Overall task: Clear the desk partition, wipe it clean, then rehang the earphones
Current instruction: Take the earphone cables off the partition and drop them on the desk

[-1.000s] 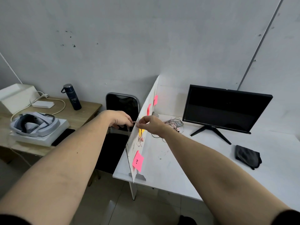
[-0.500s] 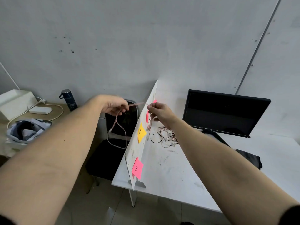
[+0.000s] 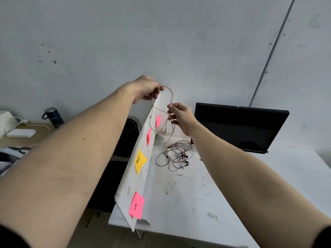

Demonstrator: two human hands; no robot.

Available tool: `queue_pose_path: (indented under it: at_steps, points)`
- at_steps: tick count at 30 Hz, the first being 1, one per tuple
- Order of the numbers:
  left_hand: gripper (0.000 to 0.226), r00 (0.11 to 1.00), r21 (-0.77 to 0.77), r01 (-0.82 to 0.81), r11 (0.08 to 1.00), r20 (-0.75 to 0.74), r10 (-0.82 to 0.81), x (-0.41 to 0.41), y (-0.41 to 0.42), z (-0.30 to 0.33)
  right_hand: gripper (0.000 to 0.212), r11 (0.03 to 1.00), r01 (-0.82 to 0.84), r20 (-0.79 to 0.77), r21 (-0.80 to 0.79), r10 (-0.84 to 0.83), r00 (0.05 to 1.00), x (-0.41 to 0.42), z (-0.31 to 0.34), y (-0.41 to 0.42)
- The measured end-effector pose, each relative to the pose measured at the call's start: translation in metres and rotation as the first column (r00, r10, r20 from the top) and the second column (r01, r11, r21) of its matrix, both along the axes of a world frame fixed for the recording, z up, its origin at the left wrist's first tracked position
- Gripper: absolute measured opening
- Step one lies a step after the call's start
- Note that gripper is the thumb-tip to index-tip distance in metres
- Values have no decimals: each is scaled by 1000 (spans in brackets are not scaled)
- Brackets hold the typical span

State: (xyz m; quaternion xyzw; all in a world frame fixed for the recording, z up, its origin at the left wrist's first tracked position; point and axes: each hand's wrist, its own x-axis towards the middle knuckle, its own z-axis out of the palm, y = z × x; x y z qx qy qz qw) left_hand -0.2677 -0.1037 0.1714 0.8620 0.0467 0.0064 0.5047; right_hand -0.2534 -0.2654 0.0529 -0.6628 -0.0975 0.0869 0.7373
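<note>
A white desk partition [image 3: 129, 185] stands along the left edge of the white desk [image 3: 223, 190], with pink and yellow sticky notes [image 3: 140, 160] stuck on it. Above its far end, my left hand [image 3: 146, 88] pinches one part of a thin pink earphone cable [image 3: 170, 97]. My right hand [image 3: 180, 114] pinches the same cable lower down, and its loops dangle beside the partition's desk-side face. A tangle of more earphones [image 3: 177, 154] lies on the desk below my right hand.
A black monitor [image 3: 240, 127] stands at the back of the desk. A dark chair [image 3: 125, 138] sits left of the partition. Further left, a wooden table [image 3: 41, 129] carries a dark flask [image 3: 53, 117] and a white adapter [image 3: 21, 133] with its cable.
Both hands have risen from the partition's middle to its far top end, lifting the pink earphone cable off it. The view has tilted upward.
</note>
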Motion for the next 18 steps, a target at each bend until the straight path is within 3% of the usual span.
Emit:
queue_pose_path:
  at_steps: [5, 11, 18]
  points:
    - [20, 994, 27, 30, 999, -109, -26, 60, -38, -59, 8, 982, 40, -16, -184, -44, 999, 50, -32, -34]
    - [22, 954, 194, 63, 979, -300, -2, 129, -65, -137, 11, 935, -20, -130, -353, -28, 991, 117, -86, -67]
    - [19, 914, 271, 13, 963, -394, 98, 166, -83, -213, 9, 800, -137, -269, -585, -31, 963, 166, -151, -73]
